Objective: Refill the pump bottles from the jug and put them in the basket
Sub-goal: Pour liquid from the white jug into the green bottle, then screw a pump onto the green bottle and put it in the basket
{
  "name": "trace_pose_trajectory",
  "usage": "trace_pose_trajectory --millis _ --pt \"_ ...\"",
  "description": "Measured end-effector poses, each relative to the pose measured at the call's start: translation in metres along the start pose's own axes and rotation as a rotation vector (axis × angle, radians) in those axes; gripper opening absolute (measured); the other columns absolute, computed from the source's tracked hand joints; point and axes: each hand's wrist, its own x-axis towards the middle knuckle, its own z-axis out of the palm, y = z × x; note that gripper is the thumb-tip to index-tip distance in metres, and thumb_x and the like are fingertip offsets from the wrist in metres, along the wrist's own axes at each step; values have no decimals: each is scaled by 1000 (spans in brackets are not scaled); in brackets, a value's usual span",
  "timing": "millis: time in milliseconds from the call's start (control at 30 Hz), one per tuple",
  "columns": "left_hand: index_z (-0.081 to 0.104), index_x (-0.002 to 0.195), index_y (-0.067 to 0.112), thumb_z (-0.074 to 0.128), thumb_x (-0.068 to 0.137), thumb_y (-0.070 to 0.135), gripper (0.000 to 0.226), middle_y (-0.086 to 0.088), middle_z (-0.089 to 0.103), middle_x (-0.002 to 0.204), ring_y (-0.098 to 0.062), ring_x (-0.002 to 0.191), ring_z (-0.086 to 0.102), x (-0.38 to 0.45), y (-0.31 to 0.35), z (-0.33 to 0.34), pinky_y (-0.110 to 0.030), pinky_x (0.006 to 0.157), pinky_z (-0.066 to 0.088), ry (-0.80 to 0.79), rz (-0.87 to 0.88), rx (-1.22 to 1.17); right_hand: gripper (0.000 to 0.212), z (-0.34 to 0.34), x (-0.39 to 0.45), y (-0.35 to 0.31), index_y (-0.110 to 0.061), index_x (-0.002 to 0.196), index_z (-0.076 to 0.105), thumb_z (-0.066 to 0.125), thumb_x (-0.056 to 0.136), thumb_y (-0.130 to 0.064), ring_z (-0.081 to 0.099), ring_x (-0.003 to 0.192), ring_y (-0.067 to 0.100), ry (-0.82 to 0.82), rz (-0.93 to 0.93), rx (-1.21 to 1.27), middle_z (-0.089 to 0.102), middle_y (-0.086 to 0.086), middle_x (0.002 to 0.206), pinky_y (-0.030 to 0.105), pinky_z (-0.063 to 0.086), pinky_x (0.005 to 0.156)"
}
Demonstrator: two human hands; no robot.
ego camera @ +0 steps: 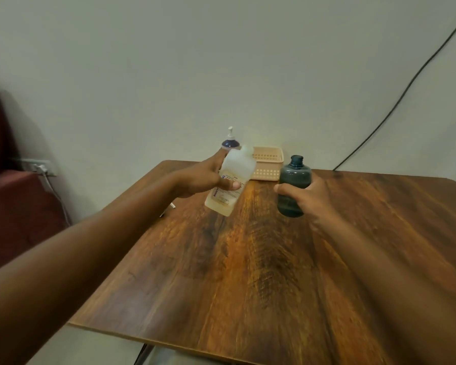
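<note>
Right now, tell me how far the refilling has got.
Done: nothing sits in the basket yet. In hand: the left hand grips the tilted translucent jug, and the right hand holds the uncapped dark bottle upright on the table; no liquid is visibly pouring. Left: fill, cap and basket it, plus the pump bottle behind.

Wood-grain table (274, 259), pale wall (221, 61), black cable (406, 90) running down the wall, maroon seat (11, 206) at left, wall socket (41, 165) with white plug
</note>
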Motion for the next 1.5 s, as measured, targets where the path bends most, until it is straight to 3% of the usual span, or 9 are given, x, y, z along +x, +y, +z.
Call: trace_pose_trajectory --millis 67,233,400,567,800,967,1100,1367,1500 --pt "29 151 24 73 94 15 72 11 63 113 14 93 67 -8 -17 -4 -2 72 52 30 -9 -18 72 4 2 5 -21 131 59 92 67 -27 65 106 18 -3 -6 -18 68 -3 117 27 53 76" --pt "43 147 23 73 90 -1 69 -12 65 132 -24 121 66 -25 -60 -9 -44 104 54 6 -90 -221 77 16 4 14 -29 130 59 95 63 -29 63 109 19 -15 -9 -57 67 -7 119 39 55 91" --pt "35 153 30 76 87 0 83 -5 64 134 -21 125 63 -36 -96 -12 -46 107 52 54 -156 -280 61 28 1 19 -42 109 59 94 63 -22 63 104 10 -40 -20 -18 67 -13 111 27 51 78" --pt "34 154 26 76 88 1 81 -8 66 133 -18 116 69 -45 -117 -12 -29 87 61 73 -171 -325 67 36 0 24 -33 121 59 94 65 -18 63 106 13 -31 -12 -15 68 -8 116 34 53 89" --pt "39 150 22 79 87 3 77 -13 64 136 -30 126 63 -43 -124 -8 -50 106 53 76 -167 -370 68 34 -4 28 -29 122 60 94 64 -19 63 105 10 -14 -3 -15 68 -9 114 26 49 80" --pt "26 154 40 95 56 52 120 -1 49 149 -22 132 53 -40 -97 -23 -43 105 51 295 -124 -231 69 17 -9 25 -28 126 59 93 66 -19 61 103 6 2 16 -10 66 -12 113 23 48 78" --pt "23 155 39 85 62 63 114 -2 42 155 -18 135 42 -26 -69 -32 -37 102 43 449 -27 -117 66 1 -13 23 -30 123 57 93 67 -20 60 101 6 16 21 -27 64 -14 110 21 46 75" --pt "32 153 34 83 66 65 105 0 47 150 -17 133 45 34 18 13 -32 100 42 325 124 54 69 -75 -26 22 -33 120 56 95 64 -22 62 99 9 127 26 -49 65 -14 108 22 49 72" --pt "34 150 45 75 68 72 96 -6 43 148 -29 134 46 65 51 56 -48 111 44 169 107 82 74 -112 -31 21 -24 128 58 95 64 -23 61 100 8 180 37 -81 65 -10 112 21 49 71"
